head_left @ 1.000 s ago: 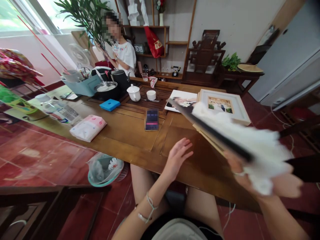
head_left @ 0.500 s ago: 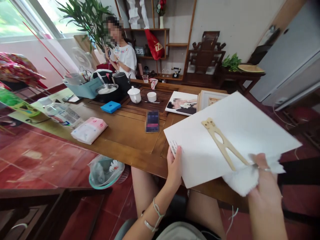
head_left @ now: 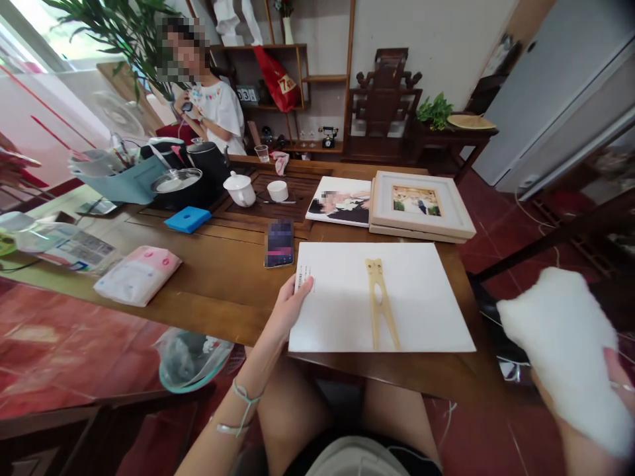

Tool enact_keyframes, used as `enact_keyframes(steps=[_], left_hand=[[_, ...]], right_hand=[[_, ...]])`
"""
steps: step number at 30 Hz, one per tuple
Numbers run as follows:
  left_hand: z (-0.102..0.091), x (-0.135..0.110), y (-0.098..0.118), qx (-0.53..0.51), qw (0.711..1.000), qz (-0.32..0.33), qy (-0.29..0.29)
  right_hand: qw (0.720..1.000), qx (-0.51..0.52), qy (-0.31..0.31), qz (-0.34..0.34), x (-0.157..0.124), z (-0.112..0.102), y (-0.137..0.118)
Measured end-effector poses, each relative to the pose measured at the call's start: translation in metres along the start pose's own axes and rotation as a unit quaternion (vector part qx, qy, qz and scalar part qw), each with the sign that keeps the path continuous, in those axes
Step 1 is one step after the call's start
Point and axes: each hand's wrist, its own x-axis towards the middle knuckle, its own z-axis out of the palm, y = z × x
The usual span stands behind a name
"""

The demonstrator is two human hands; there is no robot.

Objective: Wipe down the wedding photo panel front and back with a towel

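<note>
Okay, board point(head_left: 332, 311) at near edge of table point(head_left: 233, 264): left hand point(head_left: 284, 309) clamped on its left side, thumb on top. Likely stiff, light; hold by edges. Right hand point(head_left: 620, 380) grips cloth point(head_left: 565, 337), probably soft.

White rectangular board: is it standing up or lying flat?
The board is lying flat: its broad side faces up over the brown wooden table, showing a pale wooden two-legged piece; the left hand grips one edge.

Board point(head_left: 340, 304) in left grip point(head_left: 288, 305), cloth point(head_left: 565, 350) in right grip point(head_left: 618, 378)
</note>
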Motion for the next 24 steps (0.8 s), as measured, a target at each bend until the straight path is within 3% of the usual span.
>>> enact_keyframes(steps=[2, 4, 6, 9, 12, 18, 24], left_hand=[[0.0, 0.007, 0.001, 0.008, 1.0, -0.004, -0.007], [0.001, 0.013, 0.002, 0.012, 1.0, -0.012, -0.011], [0.003, 0.02, 0.001, 0.015, 0.999, -0.023, -0.017], [0.003, 0.029, 0.0, 0.026, 0.999, -0.033, -0.021], [0.003, 0.034, -0.002, 0.032, 0.998, -0.039, -0.024], [0.006, 0.038, -0.003, 0.089, 0.995, -0.032, -0.04], [0.006, 0.036, -0.004, 0.233, 0.968, 0.075, 0.051]], right_hand=[[0.998, 0.024, 0.065, 0.01, -0.006, 0.028, 0.003], [0.996, 0.076, 0.04, 0.024, -0.019, 0.067, 0.004], [0.991, 0.106, 0.023, 0.082, -0.032, 0.104, 0.005], [0.978, 0.1, -0.003, 0.181, -0.045, 0.138, 0.007], [0.969, 0.089, 0.002, 0.229, -0.052, 0.151, 0.009], [0.969, 0.083, 0.036, 0.231, -0.057, 0.159, 0.004], [0.98, 0.038, 0.001, 0.195, -0.049, 0.152, 0.009]])
